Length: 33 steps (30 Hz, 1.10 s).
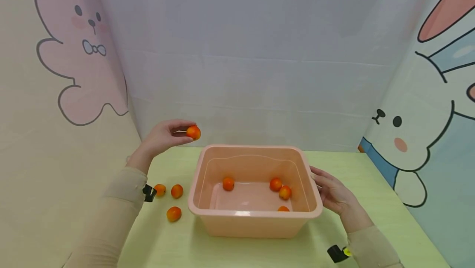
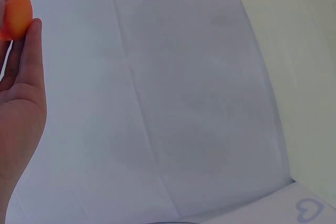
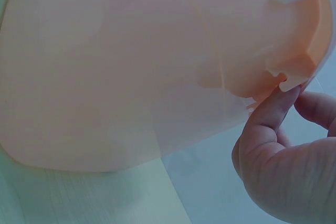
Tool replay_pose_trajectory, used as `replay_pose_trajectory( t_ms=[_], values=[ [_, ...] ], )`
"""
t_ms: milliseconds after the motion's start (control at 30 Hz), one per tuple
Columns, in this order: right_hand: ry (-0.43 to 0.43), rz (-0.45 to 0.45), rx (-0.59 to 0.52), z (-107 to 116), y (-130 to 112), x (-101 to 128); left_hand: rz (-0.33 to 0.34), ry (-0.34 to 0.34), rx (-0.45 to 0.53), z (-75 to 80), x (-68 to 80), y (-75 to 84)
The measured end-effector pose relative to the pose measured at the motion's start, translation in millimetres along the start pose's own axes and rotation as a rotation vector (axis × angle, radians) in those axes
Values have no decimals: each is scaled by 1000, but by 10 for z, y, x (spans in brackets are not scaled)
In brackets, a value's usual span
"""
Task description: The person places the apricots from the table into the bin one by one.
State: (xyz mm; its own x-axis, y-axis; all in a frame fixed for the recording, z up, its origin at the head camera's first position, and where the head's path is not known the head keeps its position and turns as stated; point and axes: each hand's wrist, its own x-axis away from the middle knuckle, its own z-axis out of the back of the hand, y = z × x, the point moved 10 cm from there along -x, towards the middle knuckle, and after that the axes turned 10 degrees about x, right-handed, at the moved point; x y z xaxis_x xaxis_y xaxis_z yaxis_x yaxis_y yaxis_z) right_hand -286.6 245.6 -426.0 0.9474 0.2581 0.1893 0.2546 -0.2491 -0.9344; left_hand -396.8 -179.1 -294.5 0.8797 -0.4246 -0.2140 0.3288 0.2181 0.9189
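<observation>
My left hand (image 1: 166, 137) pinches a small orange-red fruit (image 1: 193, 132) between thumb and fingers, in the air above the far left corner of a pink plastic bin (image 1: 256, 229). In the left wrist view the held fruit (image 2: 18, 17) shows a dark spot near its top. With its fingers at the rim, my right hand (image 1: 335, 189) grips the bin's right side. The right wrist view has the right hand (image 3: 283, 150) pinching the rim's edge beside the bin's outer wall (image 3: 115, 77). Several like fruits lie inside, among them a fruit (image 1: 228, 184) at left and a fruit (image 1: 276, 184) at right.
Left of the bin, three more fruits lie on the pale green table (image 1: 259, 253): a fruit (image 1: 160, 190), a fruit (image 1: 177, 191) and a nearer fruit (image 1: 174, 214). A pale curtain (image 1: 256, 66) hangs behind the table, and walls with cartoon animals flank it.
</observation>
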Motion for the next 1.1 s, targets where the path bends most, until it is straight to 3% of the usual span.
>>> replay_pose_trajectory(
  t_ms=[433, 667, 867, 1100],
  values=[
    [-23, 11, 7, -33, -5, -3, -118, -135, 83, -634, -420, 532],
    [-33, 17, 12, -36, -4, -2, -171, -208, 55, -1028, -594, 710],
    [-33, 21, 16, -28, -4, -4, -180, -290, 55, -1425, -722, 761],
    [-27, 22, 12, -23, -7, -1, -143, -400, 5, -1915, -773, 667]
  ],
)
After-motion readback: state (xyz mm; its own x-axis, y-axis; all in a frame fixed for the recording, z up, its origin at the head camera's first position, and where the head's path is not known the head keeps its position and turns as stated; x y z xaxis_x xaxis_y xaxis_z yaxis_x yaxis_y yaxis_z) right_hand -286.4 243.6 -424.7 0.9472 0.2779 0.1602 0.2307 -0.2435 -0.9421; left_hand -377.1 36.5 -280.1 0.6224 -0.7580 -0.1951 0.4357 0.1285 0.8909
